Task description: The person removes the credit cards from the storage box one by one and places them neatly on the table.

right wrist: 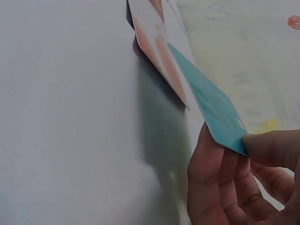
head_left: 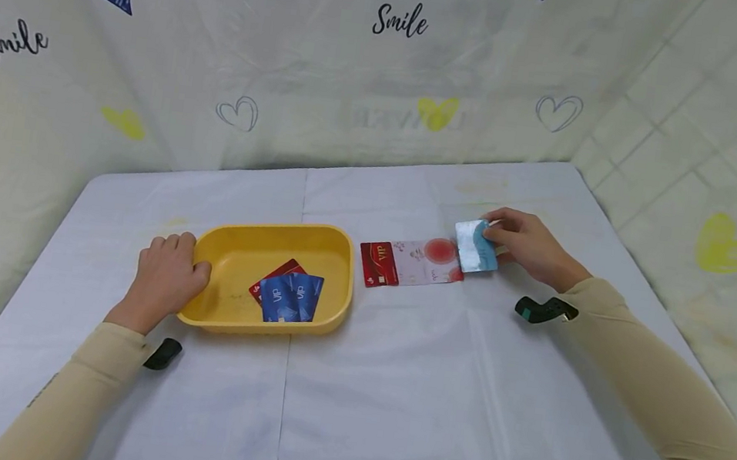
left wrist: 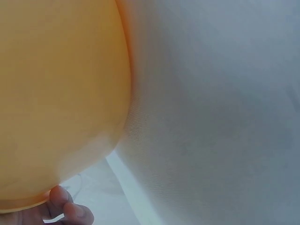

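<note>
At the left end of a yellow plastic tray [head_left: 225, 258], my left hand [head_left: 168, 274] grips the rim, thumb on the inner side. In the left wrist view its fingertips [left wrist: 75, 212] show below the tray's outer wall [left wrist: 61, 93]. Two blue VIP cards [head_left: 289, 299] lie in the tray, partly covering a red card [head_left: 287, 268]. My right hand [head_left: 526, 243] pinches a light-blue card [head_left: 476, 246] between thumb and fingers, as the right wrist view shows. Beside that card, a pink-and-white card [head_left: 422, 263] and a red VIP card [head_left: 379, 264] lie right of the tray.
A white cloth [head_left: 388, 396] with a fold line covers the table. Behind and on both sides hang pale sheets [head_left: 319, 76] printed with hearts and "Smile". Black wrist devices [head_left: 545, 310] sit under both beige sleeves.
</note>
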A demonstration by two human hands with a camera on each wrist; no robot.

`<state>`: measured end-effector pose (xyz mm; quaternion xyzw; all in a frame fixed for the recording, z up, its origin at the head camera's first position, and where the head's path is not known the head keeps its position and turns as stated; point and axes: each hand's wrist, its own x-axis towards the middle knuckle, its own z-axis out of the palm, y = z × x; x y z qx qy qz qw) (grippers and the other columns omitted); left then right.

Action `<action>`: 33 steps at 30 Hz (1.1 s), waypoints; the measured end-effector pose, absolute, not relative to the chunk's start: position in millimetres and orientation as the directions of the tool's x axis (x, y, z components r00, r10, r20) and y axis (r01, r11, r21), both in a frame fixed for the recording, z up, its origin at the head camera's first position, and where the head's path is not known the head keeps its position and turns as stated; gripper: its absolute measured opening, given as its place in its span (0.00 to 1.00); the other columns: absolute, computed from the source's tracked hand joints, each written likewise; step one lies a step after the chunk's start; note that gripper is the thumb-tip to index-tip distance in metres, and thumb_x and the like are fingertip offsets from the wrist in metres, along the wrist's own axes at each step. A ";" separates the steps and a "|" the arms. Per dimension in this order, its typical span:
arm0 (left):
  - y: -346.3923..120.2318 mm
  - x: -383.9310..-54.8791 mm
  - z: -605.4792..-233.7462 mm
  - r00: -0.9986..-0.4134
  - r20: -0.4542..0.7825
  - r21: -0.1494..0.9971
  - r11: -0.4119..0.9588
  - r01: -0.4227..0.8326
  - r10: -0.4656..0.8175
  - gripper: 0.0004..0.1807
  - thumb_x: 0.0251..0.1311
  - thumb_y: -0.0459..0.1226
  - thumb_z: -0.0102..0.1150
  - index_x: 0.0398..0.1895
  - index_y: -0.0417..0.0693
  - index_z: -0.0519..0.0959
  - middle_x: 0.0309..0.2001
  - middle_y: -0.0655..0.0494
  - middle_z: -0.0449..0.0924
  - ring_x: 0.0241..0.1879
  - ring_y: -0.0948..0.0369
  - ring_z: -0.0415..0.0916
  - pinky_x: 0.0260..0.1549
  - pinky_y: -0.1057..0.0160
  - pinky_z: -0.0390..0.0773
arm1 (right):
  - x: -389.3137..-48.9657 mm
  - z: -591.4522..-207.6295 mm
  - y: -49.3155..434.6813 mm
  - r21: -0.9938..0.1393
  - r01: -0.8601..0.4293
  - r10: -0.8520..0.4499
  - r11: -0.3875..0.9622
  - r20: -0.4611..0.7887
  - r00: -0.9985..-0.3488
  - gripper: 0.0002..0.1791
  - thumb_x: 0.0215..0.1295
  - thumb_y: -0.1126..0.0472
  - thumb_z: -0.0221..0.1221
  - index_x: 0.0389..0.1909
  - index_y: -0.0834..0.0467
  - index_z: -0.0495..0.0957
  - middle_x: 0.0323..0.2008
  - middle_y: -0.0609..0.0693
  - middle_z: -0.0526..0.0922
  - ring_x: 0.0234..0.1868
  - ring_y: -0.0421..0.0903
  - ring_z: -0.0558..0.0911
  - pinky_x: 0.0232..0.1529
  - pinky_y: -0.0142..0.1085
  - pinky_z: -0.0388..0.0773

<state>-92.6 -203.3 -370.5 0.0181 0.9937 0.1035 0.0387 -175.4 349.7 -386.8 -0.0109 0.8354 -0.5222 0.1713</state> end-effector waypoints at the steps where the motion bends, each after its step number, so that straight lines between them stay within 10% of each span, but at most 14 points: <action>1: -203.4 -92.9 -370.6 -0.996 -0.073 0.205 0.978 0.027 0.043 0.22 0.67 0.41 0.40 0.50 0.28 0.68 0.38 0.37 0.70 0.41 0.43 0.61 0.40 0.49 0.61 | -175.8 -387.7 350.7 -0.874 0.160 -0.196 0.460 -0.275 -0.941 0.23 0.78 0.56 0.52 0.67 0.62 0.68 0.55 0.56 0.75 0.45 0.45 0.80 0.42 0.35 0.84; 33: -204.4 -92.5 -372.0 -0.997 -0.058 0.210 0.977 0.030 0.043 0.22 0.67 0.41 0.41 0.51 0.28 0.69 0.38 0.37 0.71 0.40 0.44 0.61 0.39 0.50 0.60 | -184.1 -395.8 360.4 -0.767 0.162 -0.209 0.621 -0.361 -0.909 0.27 0.77 0.52 0.54 0.70 0.61 0.69 0.61 0.63 0.77 0.48 0.52 0.80 0.43 0.33 0.84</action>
